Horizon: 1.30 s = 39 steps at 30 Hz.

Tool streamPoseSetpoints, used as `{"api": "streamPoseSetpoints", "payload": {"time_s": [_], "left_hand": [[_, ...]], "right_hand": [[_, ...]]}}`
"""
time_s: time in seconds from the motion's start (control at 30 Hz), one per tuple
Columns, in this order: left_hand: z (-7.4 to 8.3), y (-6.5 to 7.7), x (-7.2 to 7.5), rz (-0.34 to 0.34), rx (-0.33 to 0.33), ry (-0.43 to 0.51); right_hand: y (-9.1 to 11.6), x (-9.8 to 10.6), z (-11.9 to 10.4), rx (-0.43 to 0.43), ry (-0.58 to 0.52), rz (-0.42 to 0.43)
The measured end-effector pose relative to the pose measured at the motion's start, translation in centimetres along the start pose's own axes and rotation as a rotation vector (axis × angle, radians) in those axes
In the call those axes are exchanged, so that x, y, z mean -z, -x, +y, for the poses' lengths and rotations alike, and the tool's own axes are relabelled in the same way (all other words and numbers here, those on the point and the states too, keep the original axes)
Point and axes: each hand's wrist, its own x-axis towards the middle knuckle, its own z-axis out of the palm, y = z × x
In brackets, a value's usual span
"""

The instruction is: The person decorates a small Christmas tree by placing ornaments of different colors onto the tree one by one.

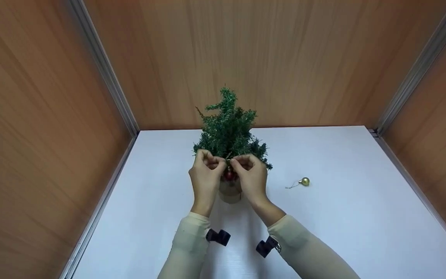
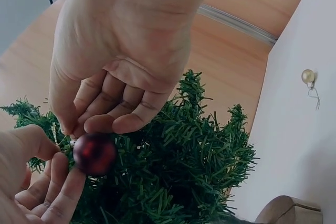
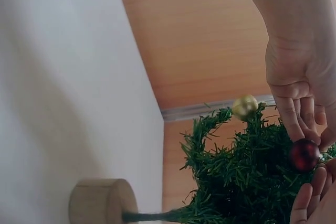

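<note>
A small artificial Christmas tree (image 1: 229,130) stands on a round wooden base (image 3: 86,203). In front of its lower branches, a dark red bauble (image 2: 95,154) hangs between both hands. My left hand (image 1: 203,180) and my right hand (image 1: 252,178) meet fingertip to fingertip just above the bauble, each pinching with thumb and forefinger at its hanging string. The thin string is mostly hidden by the fingers. In the left wrist view, the right hand (image 2: 126,51) comes from above; in the right wrist view, the left hand (image 3: 302,77) does.
To the right of the tree, a gold bauble (image 1: 304,181) with its string loop lies on the white table (image 1: 343,224). Another gold bauble (image 3: 245,107) hangs on the tree's left side. Wooden panels (image 1: 285,62) enclose the back and sides.
</note>
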Motion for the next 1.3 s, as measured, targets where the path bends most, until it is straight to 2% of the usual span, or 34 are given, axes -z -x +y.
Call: {"api": "streamPoseSetpoints", "payload": {"time_s": [0.37, 0.43, 0.87, 1.3], "left_hand": [[0.1, -0.1, -0.1, -0.013, -0.011, -0.06], [0.1, -0.1, -0.1, -0.014, -0.01, -0.069], [-0.4, 0.3, -0.2, -0.036, 0.001, -0.063], [-0.8, 1.0, -0.2, -0.042, 0.009, -0.059]], "right_hand": [[-0.3, 0.0, 0.4, -0.002, 0.006, 0.006], [-0.1, 0.1, -0.1, 0.005, 0.015, 0.008], [-0.2, 0.2, 1.2, 0.039, 0.096, -0.016], [0.2, 0.8, 1.7, 0.053, 0.103, -0.041]]}}
